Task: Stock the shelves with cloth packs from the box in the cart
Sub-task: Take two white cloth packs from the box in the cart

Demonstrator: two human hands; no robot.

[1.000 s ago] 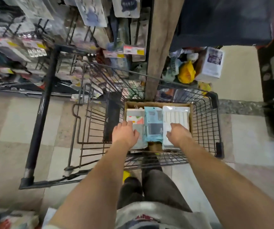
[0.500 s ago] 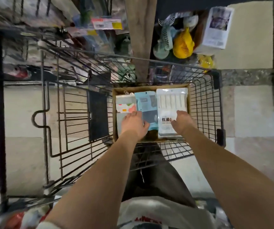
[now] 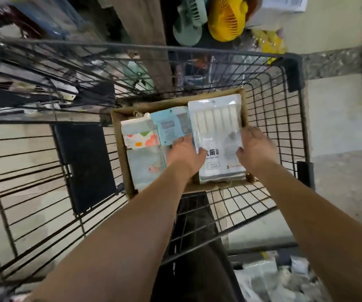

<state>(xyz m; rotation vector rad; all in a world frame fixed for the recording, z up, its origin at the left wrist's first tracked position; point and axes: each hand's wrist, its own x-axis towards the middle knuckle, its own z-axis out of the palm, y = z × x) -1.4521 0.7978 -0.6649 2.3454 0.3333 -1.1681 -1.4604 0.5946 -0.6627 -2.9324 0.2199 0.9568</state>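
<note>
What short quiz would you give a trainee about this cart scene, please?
1. True or false: the left hand and right hand both grip the white pack.
2. Which pack lies in the middle of the cardboard box? A) white pack B) blue pack C) patterned pack
3. Fill in: the cardboard box sits inside the wire ____.
Key: 1 true; 2 B; 3 cart.
</note>
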